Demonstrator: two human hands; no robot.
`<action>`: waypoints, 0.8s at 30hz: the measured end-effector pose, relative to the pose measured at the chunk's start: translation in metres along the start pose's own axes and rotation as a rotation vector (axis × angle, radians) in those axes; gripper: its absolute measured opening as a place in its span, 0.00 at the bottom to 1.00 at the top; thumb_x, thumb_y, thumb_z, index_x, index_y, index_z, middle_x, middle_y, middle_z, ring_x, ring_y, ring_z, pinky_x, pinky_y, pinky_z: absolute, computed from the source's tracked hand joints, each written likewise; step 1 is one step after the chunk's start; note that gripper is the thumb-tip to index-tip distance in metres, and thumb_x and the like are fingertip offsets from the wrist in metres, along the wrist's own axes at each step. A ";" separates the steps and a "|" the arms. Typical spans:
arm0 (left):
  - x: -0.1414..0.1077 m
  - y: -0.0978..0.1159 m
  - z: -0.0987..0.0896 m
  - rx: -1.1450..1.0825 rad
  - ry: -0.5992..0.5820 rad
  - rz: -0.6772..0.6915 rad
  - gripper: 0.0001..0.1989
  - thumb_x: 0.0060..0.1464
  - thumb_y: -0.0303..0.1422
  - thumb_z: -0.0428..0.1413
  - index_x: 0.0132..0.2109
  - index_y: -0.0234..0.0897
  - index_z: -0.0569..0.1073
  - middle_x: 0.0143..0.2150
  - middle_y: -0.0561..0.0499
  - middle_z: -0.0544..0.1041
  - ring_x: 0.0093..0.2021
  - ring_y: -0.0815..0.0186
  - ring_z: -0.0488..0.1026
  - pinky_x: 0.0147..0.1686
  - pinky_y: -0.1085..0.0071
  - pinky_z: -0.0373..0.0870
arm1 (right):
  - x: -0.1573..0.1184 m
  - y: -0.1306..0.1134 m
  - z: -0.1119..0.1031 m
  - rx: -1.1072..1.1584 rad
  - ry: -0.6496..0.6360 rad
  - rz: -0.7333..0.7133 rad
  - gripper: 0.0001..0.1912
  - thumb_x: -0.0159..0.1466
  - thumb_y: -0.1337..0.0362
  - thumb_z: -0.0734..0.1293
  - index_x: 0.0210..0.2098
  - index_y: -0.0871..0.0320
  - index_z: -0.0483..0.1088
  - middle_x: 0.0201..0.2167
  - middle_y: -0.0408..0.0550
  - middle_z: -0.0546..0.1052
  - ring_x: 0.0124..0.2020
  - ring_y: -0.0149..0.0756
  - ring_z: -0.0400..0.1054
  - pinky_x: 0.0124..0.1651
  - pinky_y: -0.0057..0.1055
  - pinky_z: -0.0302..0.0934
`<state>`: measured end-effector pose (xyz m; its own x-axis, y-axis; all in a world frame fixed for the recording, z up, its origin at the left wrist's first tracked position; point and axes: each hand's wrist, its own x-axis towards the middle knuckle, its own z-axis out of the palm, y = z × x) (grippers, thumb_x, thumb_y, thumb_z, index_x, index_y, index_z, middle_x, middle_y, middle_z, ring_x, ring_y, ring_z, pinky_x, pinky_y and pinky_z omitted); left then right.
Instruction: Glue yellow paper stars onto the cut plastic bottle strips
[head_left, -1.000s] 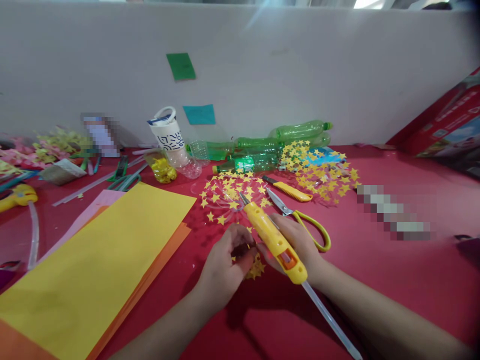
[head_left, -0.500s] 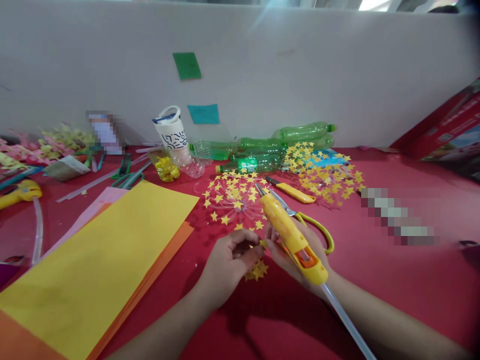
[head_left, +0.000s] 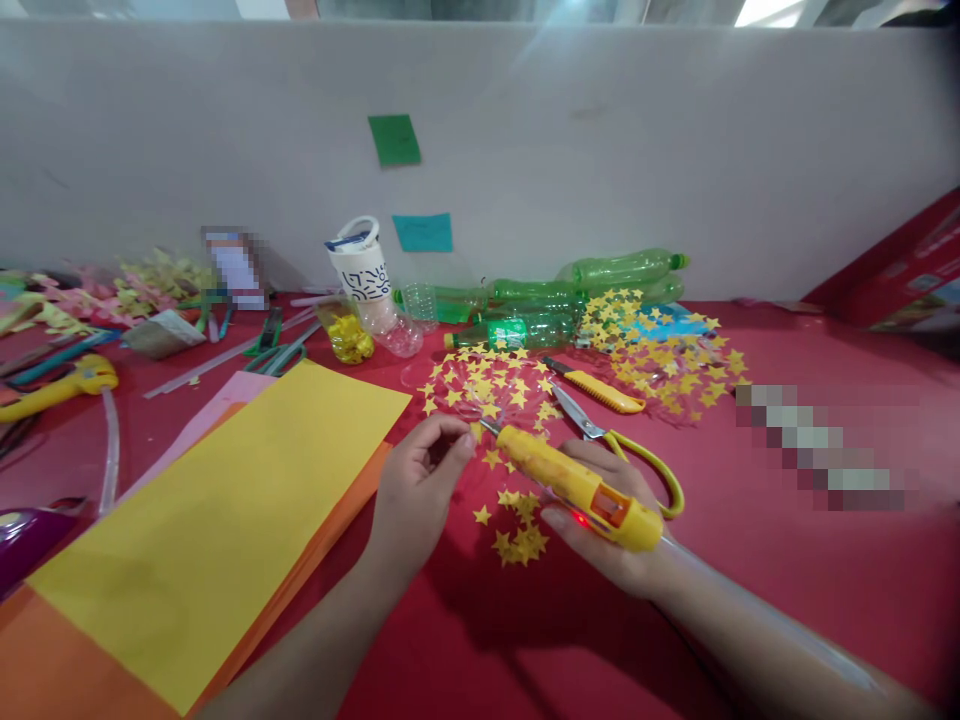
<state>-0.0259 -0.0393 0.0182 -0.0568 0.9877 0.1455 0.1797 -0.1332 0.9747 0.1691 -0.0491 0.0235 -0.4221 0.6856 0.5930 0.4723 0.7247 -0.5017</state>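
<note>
My right hand (head_left: 611,520) is wrapped round a yellow glue gun (head_left: 574,482) with a small red light lit and a clear glue stick trailing from its back. Its metal nozzle points left, close to a yellow paper star (head_left: 477,432) pinched between the thumb and forefinger of my left hand (head_left: 424,480). I cannot tell whether the nozzle touches the star. Below lies a small pile of loose yellow stars (head_left: 519,545) on the red table. Just beyond my hands is a cluster of stars on clear plastic strips (head_left: 517,392).
Yellow-handled scissors (head_left: 649,465) and a yellow box cutter (head_left: 606,388) lie beyond my right hand. A second star cluster (head_left: 675,360) stands behind them, near green plastic bottles (head_left: 622,268). Yellow paper sheets (head_left: 225,520) cover the left. Another yellow glue gun (head_left: 64,388) lies far left.
The glue gun has swung from pointing up and away to pointing left, its nozzle now at the star. My left hand has moved up and left, away from my right hand, with the star.
</note>
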 end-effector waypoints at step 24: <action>-0.002 0.002 0.000 0.007 0.028 0.038 0.06 0.55 0.36 0.54 0.36 0.38 0.71 0.29 0.54 0.72 0.26 0.71 0.64 0.25 0.76 0.60 | -0.004 0.003 0.005 0.054 -0.054 0.073 0.10 0.61 0.63 0.63 0.25 0.52 0.60 0.19 0.40 0.63 0.19 0.33 0.61 0.21 0.33 0.56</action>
<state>-0.0252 -0.0411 0.0199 -0.0775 0.9793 0.1869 0.1895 -0.1696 0.9671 0.1678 -0.0494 0.0164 -0.4305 0.7381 0.5196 0.4611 0.6747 -0.5763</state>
